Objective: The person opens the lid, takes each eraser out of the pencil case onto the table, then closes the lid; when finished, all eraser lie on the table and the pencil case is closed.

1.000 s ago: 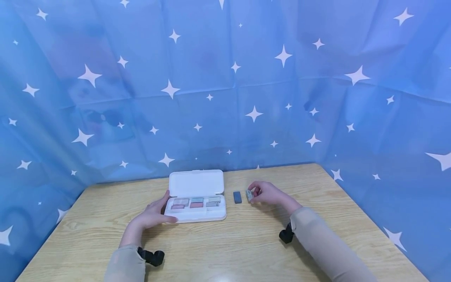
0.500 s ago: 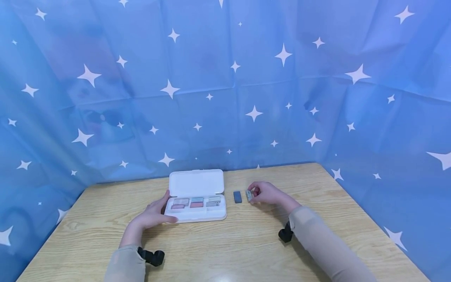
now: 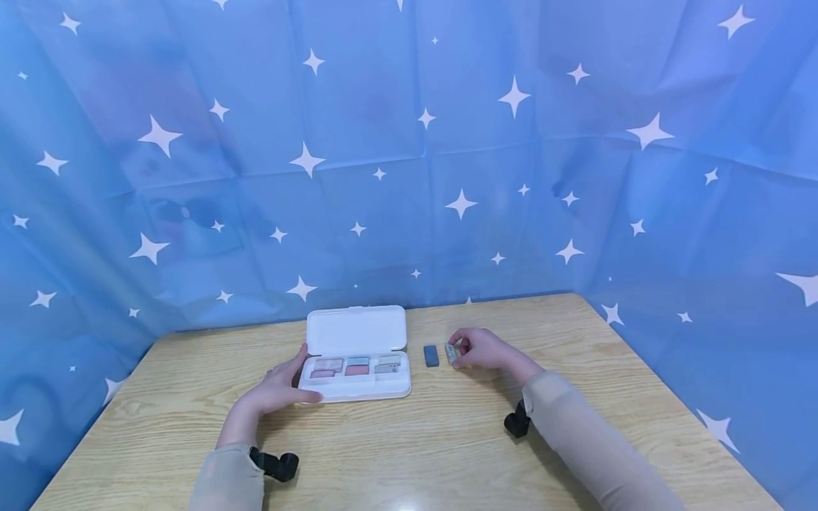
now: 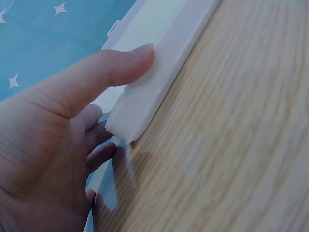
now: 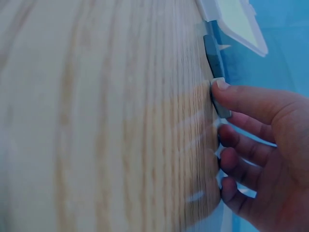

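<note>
Blue curtain (image 3: 409, 142) with white stars, whole upper frame plus both sides. Wood-grain table (image 3: 409, 454) across the lower frame. Right sleeve (image 3: 594, 447), beige, comes in at bottom right; left sleeve (image 3: 228, 482) at bottom left. White case (image 3: 345, 392) lies open on the table, a bit left of and below frame center, lid (image 3: 356, 331) tipped back toward the curtain. Left hand (image 3: 277, 387), lower left of center, clamped on the case's left end: thumb over the front edge, fingers along the side. Right hand (image 3: 483, 350), right of center, thumb and fingertip together on pale block (image 3: 451, 353). Black wrist devices (image 3: 280, 465) near both cuffs. Dark blue block (image 3: 431, 355) sits between case and pale block, touching neither. Pale block just right of it; can't tell if it touches the tabletop. In the case: pinkish blocks (image 3: 322, 374) left, reddish block (image 3: 357, 370) middle, greyish blocks (image 3: 386, 368) right.
</note>
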Action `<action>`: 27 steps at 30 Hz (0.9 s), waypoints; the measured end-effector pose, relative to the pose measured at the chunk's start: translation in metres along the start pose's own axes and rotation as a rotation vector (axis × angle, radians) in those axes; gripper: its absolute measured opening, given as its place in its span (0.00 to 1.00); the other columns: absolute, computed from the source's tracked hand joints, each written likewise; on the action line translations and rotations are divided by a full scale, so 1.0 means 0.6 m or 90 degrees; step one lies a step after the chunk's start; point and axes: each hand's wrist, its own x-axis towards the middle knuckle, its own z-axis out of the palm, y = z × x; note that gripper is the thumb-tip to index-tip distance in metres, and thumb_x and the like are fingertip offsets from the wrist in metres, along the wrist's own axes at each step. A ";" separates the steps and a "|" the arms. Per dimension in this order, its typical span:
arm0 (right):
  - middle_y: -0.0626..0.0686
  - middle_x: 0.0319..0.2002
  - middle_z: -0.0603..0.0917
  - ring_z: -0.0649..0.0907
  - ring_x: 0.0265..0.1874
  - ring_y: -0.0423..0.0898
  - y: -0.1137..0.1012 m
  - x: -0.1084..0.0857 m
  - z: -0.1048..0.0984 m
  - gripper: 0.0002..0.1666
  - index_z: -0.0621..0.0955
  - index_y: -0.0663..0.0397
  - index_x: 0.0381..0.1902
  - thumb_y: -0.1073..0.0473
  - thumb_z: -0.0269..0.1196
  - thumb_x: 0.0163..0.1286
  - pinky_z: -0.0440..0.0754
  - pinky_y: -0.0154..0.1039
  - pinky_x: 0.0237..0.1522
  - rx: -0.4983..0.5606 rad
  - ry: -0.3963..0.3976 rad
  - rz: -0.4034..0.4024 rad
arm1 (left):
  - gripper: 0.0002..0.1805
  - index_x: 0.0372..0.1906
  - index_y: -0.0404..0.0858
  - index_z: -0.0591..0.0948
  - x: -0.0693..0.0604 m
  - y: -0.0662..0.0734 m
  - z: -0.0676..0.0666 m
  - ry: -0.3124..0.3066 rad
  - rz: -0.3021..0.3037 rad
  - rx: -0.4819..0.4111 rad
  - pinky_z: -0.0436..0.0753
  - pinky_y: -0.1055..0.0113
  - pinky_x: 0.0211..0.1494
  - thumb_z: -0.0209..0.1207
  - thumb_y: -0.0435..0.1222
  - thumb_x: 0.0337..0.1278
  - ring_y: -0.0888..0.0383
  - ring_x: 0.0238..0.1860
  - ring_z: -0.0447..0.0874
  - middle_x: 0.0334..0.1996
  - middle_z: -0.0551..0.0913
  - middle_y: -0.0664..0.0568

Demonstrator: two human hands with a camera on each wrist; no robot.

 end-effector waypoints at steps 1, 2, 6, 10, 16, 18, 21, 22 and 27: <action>0.49 0.25 0.76 0.71 0.21 0.43 0.000 0.000 0.000 0.22 0.78 0.61 0.52 0.61 0.70 0.61 0.71 0.40 0.29 -0.002 0.000 0.001 | 0.63 0.78 0.41 0.43 0.000 0.000 0.000 0.000 -0.001 0.000 0.48 0.31 0.66 0.71 0.53 0.43 0.30 0.71 0.43 0.74 0.47 0.33; 0.49 0.25 0.76 0.71 0.22 0.43 0.000 0.001 0.000 0.22 0.78 0.61 0.52 0.61 0.70 0.61 0.71 0.40 0.29 -0.004 0.000 0.003 | 0.63 0.78 0.41 0.43 0.000 0.000 0.000 0.001 -0.002 0.000 0.48 0.31 0.66 0.71 0.53 0.43 0.30 0.71 0.42 0.74 0.46 0.33; 0.49 0.25 0.76 0.71 0.22 0.43 0.001 0.002 0.001 0.22 0.78 0.60 0.52 0.61 0.70 0.61 0.71 0.40 0.29 -0.007 0.000 0.007 | 0.64 0.78 0.41 0.43 0.000 0.000 0.001 0.002 -0.004 0.000 0.47 0.31 0.66 0.71 0.53 0.43 0.30 0.71 0.42 0.75 0.47 0.33; 0.49 0.25 0.77 0.72 0.22 0.43 0.002 0.002 -0.001 0.23 0.78 0.60 0.53 0.61 0.70 0.61 0.71 0.40 0.29 -0.009 -0.006 0.004 | 0.64 0.78 0.41 0.43 0.000 0.000 0.001 0.003 -0.001 0.001 0.48 0.31 0.66 0.71 0.53 0.43 0.30 0.71 0.42 0.74 0.47 0.33; 0.49 0.27 0.78 0.73 0.24 0.44 -0.001 0.002 -0.008 0.25 0.77 0.59 0.56 0.59 0.69 0.62 0.72 0.40 0.29 -0.012 -0.019 0.018 | 0.63 0.77 0.39 0.43 0.001 0.000 0.000 0.003 0.010 0.004 0.47 0.32 0.66 0.71 0.53 0.43 0.29 0.71 0.43 0.74 0.47 0.33; 0.49 0.29 0.78 0.75 0.26 0.44 -0.005 0.002 -0.012 0.26 0.77 0.60 0.57 0.59 0.68 0.63 0.73 0.41 0.30 -0.019 -0.019 0.022 | 0.63 0.77 0.39 0.43 0.002 0.000 0.000 0.004 0.014 0.005 0.47 0.32 0.66 0.71 0.53 0.44 0.29 0.71 0.43 0.74 0.47 0.32; 0.50 0.32 0.78 0.77 0.28 0.45 -0.014 0.004 -0.018 0.25 0.77 0.59 0.58 0.58 0.67 0.64 0.75 0.42 0.32 -0.028 -0.015 0.027 | 0.63 0.77 0.39 0.43 0.003 -0.001 -0.001 0.006 0.017 0.006 0.48 0.32 0.66 0.71 0.53 0.43 0.29 0.71 0.43 0.74 0.47 0.32; 0.50 0.32 0.78 0.77 0.28 0.45 -0.018 0.004 -0.019 0.25 0.77 0.59 0.58 0.59 0.67 0.64 0.75 0.42 0.32 -0.031 -0.014 0.026 | 0.63 0.77 0.38 0.43 0.003 -0.001 -0.001 0.006 0.018 0.006 0.48 0.32 0.66 0.71 0.53 0.43 0.29 0.71 0.43 0.74 0.47 0.32; 0.50 0.31 0.78 0.76 0.25 0.46 -0.045 0.016 -0.025 0.23 0.78 0.58 0.58 0.60 0.65 0.65 0.74 0.42 0.30 -0.033 -0.022 0.007 | 0.63 0.77 0.39 0.43 0.002 -0.002 0.000 0.007 0.015 0.007 0.48 0.32 0.66 0.71 0.53 0.43 0.29 0.71 0.44 0.74 0.48 0.32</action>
